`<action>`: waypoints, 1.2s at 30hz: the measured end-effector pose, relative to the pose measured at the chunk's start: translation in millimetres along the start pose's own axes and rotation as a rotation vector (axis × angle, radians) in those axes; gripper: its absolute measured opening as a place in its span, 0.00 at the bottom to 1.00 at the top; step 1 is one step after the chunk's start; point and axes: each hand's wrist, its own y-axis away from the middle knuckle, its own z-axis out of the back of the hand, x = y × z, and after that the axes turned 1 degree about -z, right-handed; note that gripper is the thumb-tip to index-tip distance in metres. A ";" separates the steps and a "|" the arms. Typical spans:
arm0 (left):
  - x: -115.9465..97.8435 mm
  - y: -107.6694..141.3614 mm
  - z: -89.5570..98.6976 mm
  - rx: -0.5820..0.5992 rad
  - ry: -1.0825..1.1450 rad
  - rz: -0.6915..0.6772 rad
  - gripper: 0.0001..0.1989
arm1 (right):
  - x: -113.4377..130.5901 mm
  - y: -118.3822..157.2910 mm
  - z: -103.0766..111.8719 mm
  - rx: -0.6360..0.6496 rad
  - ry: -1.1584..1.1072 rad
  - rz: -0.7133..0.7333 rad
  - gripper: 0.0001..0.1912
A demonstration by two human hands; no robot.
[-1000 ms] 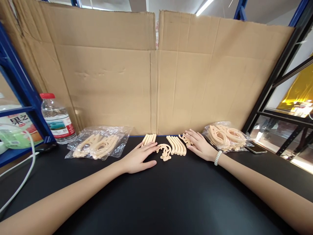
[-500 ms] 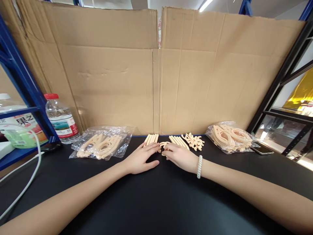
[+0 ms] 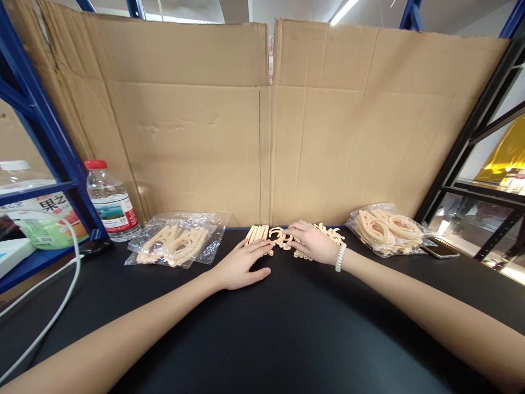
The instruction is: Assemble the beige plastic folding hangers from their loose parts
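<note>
My left hand (image 3: 241, 266) lies flat with its fingers spread, the fingertips over the near ends of a row of pale wooden sticks (image 3: 259, 232). Between the two hands are a few pale curved wooden pieces (image 3: 281, 237). My right hand (image 3: 316, 245), palm down with its fingers stretched out, rests over a second row of sticks (image 3: 302, 255); only their near ends show below the hand. Behind that hand, a heap of small curved pieces (image 3: 335, 234) is partly covered. I see nothing gripped in either hand.
Clear plastic bags of pale wooden parts lie left (image 3: 174, 243) and right (image 3: 383, 227) on the black table (image 3: 266, 339). A phone (image 3: 441, 250) is beside the right bag. At left stand a red-capped water bottle (image 3: 111, 202) and a white cable (image 3: 68, 290). Cardboard (image 3: 197, 148) walls the back.
My right hand has moved right and away from me, from the curved pieces onto the right row of sticks. More curved pieces now show. My left hand stays over its row.
</note>
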 end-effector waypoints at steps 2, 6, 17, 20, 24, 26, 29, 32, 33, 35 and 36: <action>0.3 0.1 0.1 -0.001 0.002 -0.002 0.27 | 1.0 14.0 7.8 -0.009 0.014 -0.024 0.12; 1.2 0.7 -0.5 -0.008 0.009 -0.008 0.27 | 7.7 43.9 11.6 -0.015 0.046 -0.066 0.11; 1.3 -0.4 -0.8 -0.038 -0.002 0.003 0.30 | -3.6 42.6 -4.3 0.019 0.118 -0.022 0.22; 0.0 0.0 -0.6 -0.047 -0.010 0.012 0.29 | -9.6 35.1 -7.3 0.035 0.104 0.014 0.18; 0.4 -0.5 -2.6 -0.157 0.018 0.039 0.27 | -18.8 31.2 -11.1 0.049 0.076 0.054 0.12; 2.0 -1.7 -4.3 -0.234 0.031 0.074 0.25 | -23.9 30.5 -12.1 0.046 0.068 0.055 0.11; 5.0 -3.3 -6.6 -0.311 0.040 0.134 0.21 | -28.4 31.1 -12.1 0.026 0.064 0.048 0.10; 7.3 -3.3 -7.7 -0.343 0.046 0.183 0.19 | -24.3 33.7 -10.6 -0.003 0.077 0.057 0.15; 7.8 -3.0 -7.8 -0.348 0.049 0.195 0.19 | -20.9 34.8 -10.0 -0.011 0.082 0.070 0.15; 8.4 -2.1 -7.7 -0.354 0.051 0.214 0.19 | -12.4 36.7 -9.0 -0.020 0.085 0.108 0.14; 8.5 -1.6 -7.6 -0.357 0.051 0.222 0.19 | -8.0 37.4 -8.7 -0.024 0.083 0.129 0.13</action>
